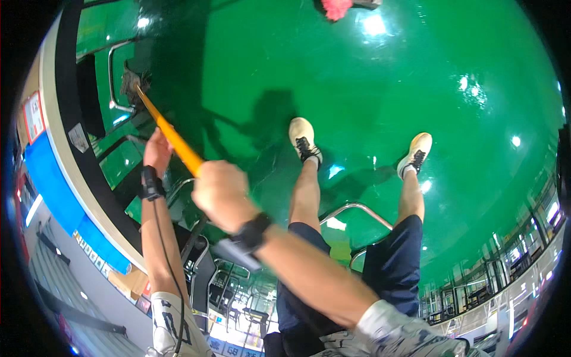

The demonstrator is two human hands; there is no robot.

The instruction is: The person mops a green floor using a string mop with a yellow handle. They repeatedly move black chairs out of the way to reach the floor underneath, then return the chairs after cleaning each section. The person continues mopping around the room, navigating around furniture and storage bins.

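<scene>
A mop with a yellow pole (189, 156) slants from the middle of the view to the upper left. Its greyish-brown head (129, 86) lies on the floor by a chair's metal leg frame. High on the pole, my right hand (221, 193) is closed in a fist around it. Farther down, my left hand (158, 150) is wrapped round the same pole, its fingers partly hidden behind it. Each wrist wears a black band, and a cable runs along my left forearm.
A long table (70, 172) with a blue cover (50, 175) curves along the left side. Black chairs with metal legs (113, 77) stand beneath and beside it. The glossy green floor (363, 77) spreads ahead of my shoes. A pink fluffy thing (336, 8) lies at the top edge.
</scene>
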